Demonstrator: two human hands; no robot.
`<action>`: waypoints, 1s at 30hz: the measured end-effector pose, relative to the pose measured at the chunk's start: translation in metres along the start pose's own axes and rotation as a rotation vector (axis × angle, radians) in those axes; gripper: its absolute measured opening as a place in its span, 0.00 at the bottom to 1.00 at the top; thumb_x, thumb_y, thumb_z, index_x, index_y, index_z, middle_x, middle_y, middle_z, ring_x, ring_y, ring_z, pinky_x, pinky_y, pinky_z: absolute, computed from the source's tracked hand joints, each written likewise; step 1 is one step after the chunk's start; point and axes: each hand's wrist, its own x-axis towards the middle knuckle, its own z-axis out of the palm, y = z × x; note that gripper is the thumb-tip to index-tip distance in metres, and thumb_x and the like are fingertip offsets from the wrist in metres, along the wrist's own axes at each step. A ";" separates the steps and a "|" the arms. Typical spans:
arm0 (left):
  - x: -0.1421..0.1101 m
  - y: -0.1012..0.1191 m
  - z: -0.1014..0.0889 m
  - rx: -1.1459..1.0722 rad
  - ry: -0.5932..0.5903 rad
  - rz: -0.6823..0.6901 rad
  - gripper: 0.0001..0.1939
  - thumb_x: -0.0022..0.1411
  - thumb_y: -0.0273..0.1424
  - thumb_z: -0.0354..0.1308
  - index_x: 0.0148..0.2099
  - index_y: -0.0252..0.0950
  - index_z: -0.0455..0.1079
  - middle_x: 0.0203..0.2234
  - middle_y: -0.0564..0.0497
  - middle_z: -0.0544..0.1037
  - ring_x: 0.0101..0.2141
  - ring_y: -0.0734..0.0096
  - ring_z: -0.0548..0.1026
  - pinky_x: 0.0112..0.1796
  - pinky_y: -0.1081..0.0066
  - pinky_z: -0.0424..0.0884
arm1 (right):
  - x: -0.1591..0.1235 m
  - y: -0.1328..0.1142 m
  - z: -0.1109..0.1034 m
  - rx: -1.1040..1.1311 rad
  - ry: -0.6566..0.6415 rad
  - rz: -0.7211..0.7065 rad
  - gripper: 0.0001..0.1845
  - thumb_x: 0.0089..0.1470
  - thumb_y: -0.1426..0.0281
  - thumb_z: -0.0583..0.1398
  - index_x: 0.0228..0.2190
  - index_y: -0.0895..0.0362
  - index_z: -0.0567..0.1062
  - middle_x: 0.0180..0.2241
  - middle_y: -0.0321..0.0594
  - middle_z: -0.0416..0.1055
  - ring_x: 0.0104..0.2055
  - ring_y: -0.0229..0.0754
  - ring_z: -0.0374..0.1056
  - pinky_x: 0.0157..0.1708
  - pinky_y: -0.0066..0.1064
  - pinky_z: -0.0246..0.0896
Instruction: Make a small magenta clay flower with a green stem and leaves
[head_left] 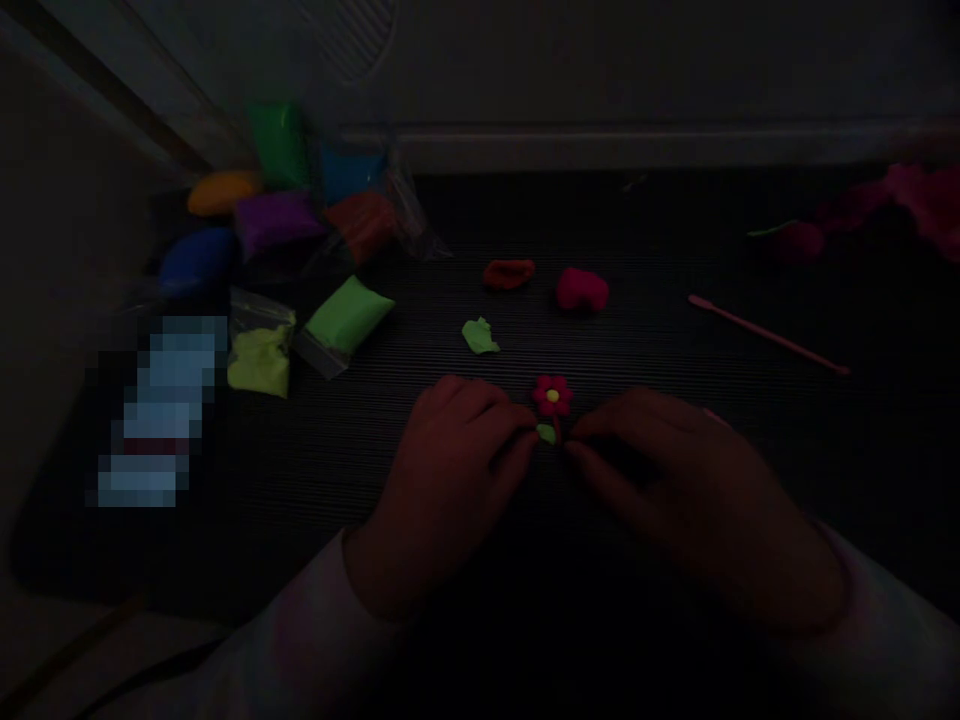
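A small clay flower (553, 397) with pink petals, a yellow centre and a thin reddish stem (556, 429) lies on the dark tabletop between my hands. My left hand (463, 470) is closed in a pinch on a small green clay leaf (547, 434), just left of the stem. From the other side, my right hand (675, 480) has thumb and forefinger drawn together at the stem's right edge, touching the flower there. Behind the flower lie a torn light-green clay piece (480, 336), a red-orange clay piece (509, 274) and a pink clay lump (582, 290).
Several clay packets, among them a light-green one (349, 315) and a yellow-green one (260, 352), sit at the left. Beside them is a blurred-out bright screen (161, 410). A pink modelling stick (769, 335) lies at right, before crumpled pink material (926, 205). The room is dim.
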 end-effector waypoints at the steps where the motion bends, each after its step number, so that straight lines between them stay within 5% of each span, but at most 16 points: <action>1: 0.000 0.001 0.000 -0.002 -0.003 0.000 0.05 0.57 0.28 0.52 0.35 0.37 0.68 0.30 0.52 0.71 0.34 0.69 0.65 0.36 0.65 0.62 | 0.000 0.001 -0.001 0.005 0.002 0.009 0.06 0.49 0.69 0.55 0.31 0.54 0.71 0.31 0.36 0.69 0.32 0.39 0.64 0.33 0.34 0.58; 9: 0.001 0.005 0.005 -0.033 -0.010 0.013 0.05 0.57 0.29 0.51 0.35 0.37 0.68 0.31 0.53 0.71 0.34 0.70 0.66 0.37 0.66 0.62 | -0.002 0.008 -0.012 0.072 0.110 0.039 0.06 0.50 0.70 0.54 0.29 0.57 0.70 0.29 0.38 0.68 0.31 0.38 0.64 0.31 0.31 0.59; 17: 0.008 0.007 -0.005 -0.071 0.073 -0.044 0.08 0.56 0.25 0.51 0.40 0.34 0.67 0.34 0.52 0.71 0.37 0.71 0.67 0.39 0.69 0.64 | -0.003 0.004 -0.004 -0.061 0.008 0.011 0.07 0.49 0.68 0.55 0.31 0.55 0.71 0.31 0.38 0.69 0.32 0.41 0.63 0.35 0.37 0.55; 30: 0.019 0.002 -0.006 -0.150 -0.077 0.074 0.22 0.52 0.24 0.54 0.50 0.36 0.60 0.46 0.50 0.67 0.48 0.69 0.62 0.48 0.66 0.60 | 0.001 -0.006 -0.001 -0.169 0.011 0.008 0.08 0.50 0.69 0.54 0.31 0.56 0.72 0.30 0.38 0.69 0.33 0.43 0.63 0.33 0.36 0.52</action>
